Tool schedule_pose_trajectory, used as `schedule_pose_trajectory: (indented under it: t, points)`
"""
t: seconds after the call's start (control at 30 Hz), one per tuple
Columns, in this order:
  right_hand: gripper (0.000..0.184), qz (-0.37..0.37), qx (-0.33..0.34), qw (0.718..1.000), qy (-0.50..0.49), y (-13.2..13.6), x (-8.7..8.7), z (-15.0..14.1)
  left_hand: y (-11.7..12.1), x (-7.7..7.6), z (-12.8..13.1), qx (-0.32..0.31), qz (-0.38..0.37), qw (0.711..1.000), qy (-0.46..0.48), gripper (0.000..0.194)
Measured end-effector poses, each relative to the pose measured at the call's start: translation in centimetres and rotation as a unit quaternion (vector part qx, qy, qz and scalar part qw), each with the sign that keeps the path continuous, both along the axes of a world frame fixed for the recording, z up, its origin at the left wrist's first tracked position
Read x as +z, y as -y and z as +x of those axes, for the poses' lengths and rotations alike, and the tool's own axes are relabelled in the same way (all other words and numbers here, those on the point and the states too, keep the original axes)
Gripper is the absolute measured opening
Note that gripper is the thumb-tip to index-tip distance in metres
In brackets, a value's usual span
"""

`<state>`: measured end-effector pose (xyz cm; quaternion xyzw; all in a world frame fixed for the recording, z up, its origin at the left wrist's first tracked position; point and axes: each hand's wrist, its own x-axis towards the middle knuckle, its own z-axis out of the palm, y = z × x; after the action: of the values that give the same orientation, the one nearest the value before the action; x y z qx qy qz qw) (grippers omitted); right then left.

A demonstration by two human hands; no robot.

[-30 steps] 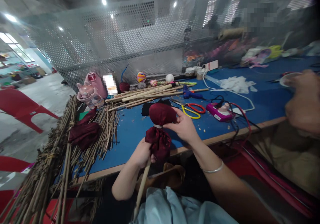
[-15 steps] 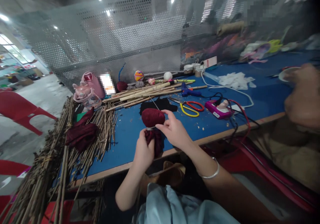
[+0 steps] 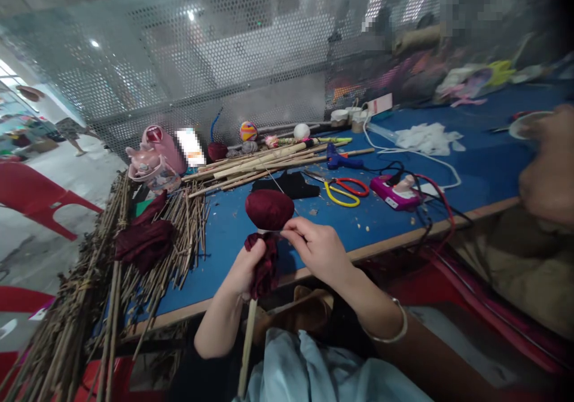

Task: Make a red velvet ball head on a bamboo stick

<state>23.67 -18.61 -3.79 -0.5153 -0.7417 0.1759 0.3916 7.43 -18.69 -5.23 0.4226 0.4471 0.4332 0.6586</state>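
A dark red cloth-covered ball (image 3: 269, 209) sits above gathered loose cloth (image 3: 264, 273) of the same colour. My left hand (image 3: 244, 270) is closed around the gathers just under the ball. Below that hand a pale wooden stick (image 3: 247, 345) slants down toward my lap. With thumb and forefinger pressed together, my right hand (image 3: 316, 246) pinches a thin wire or thread (image 3: 274, 230) that runs to the neck under the ball. Past the ball lies a piece of black cloth (image 3: 291, 184), beside red-and-yellow-handled scissors (image 3: 347, 191).
On the blue table (image 3: 224, 240) lie thin twigs (image 3: 188, 234), dark red cloth (image 3: 146, 240), pale sticks (image 3: 251, 166), a blue glue gun (image 3: 341, 158) and a purple box (image 3: 394, 194) with cords. A pink basket (image 3: 155, 174) stands at the left. Another person's hand (image 3: 549, 168) is at far right.
The ball has shifted slightly left and tilted, and the stick below my left hand now shows. My right hand has drawn down and away from the ball's side. A person now appears at far left.
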Motion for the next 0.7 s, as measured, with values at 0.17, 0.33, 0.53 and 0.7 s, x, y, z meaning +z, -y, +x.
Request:
schedule_pose_trajectory:
  t: [0.17, 0.33, 0.53, 0.7]
  points:
    - [0.027, -0.036, 0.019, 0.999, -0.03, 0.2, 0.2, -0.7, -0.3, 0.5, -0.9, -0.111, -0.119, 0.979, 0.125, 0.029]
    - [0.026, -0.059, 0.03, 0.991, -0.117, 0.3, 1.0, -1.0, -0.3, 0.6, -2.0, -0.188, -0.175, 0.947, 0.192, 0.036]
    - [0.028, -0.279, 0.135, 0.901, -0.304, -0.1, 1.1, -1.5, -0.1, 0.6, -1.8, -0.263, -0.181, 0.917, 0.237, 0.025]
    - [0.039, -0.334, 0.184, 0.831, -0.404, 0.4, 0.2, -2.2, 0.2, 0.9, -1.3, -0.28, -0.182, 0.865, 0.374, 0.024]
